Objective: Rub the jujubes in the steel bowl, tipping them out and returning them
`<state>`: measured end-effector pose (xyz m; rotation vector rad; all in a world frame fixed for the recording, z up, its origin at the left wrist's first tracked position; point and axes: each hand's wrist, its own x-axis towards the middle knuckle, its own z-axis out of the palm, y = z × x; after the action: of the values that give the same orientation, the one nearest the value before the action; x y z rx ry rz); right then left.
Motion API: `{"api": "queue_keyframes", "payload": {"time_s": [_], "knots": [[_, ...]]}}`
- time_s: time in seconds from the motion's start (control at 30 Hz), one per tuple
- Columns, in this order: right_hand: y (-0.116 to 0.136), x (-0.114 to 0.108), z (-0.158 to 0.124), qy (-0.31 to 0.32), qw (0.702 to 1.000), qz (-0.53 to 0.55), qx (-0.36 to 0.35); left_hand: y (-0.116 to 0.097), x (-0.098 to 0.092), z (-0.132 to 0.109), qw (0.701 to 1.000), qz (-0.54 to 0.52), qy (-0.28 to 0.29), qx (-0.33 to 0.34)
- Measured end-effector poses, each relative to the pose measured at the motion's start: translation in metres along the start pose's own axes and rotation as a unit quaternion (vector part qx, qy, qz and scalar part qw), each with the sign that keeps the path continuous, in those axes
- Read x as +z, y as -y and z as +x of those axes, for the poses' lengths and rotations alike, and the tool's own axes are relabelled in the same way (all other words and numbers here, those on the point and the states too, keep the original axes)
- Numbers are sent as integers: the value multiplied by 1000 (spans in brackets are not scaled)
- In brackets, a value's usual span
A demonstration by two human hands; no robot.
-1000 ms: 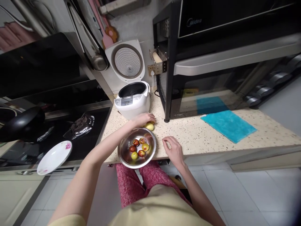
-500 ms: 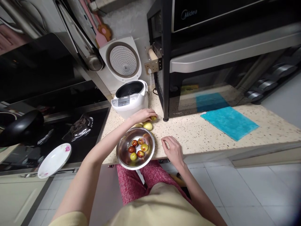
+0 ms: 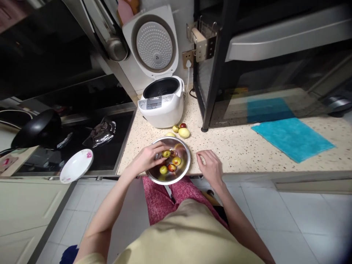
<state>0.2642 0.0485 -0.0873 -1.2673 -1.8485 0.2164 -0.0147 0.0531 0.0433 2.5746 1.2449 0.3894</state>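
Here, left hand [image 3: 145, 158] pinching fruit [image 3: 166, 153], right hand [image 3: 211, 167] loosely curled.

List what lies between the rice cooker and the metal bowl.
Between the rice cooker and metal bowl, the head view shows four small fruits on the counter.

On the left, a white plate [image 3: 75, 168] sits near a black pan [image 3: 38, 128]. An open white cooker [image 3: 163, 110] stands far back. On the right, a blue cloth [image 3: 294, 139] lies by an oven [image 3: 275, 77].
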Motion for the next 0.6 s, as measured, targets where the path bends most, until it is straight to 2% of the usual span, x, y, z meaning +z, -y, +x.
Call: {"api": "queue_keyframes", "payload": {"time_s": [0.1, 0.2, 0.6], "knots": [[0, 1, 0, -1, 1000, -7, -10, 4, 7, -15, 999, 17, 39, -23], [0, 2, 0, -3, 1000, -11, -12, 4, 14, -16, 998, 22, 58, -20], [3, 3, 1, -6, 1000, -23, -8, 8, 26, -11, 997, 58, 48, 4]]}}
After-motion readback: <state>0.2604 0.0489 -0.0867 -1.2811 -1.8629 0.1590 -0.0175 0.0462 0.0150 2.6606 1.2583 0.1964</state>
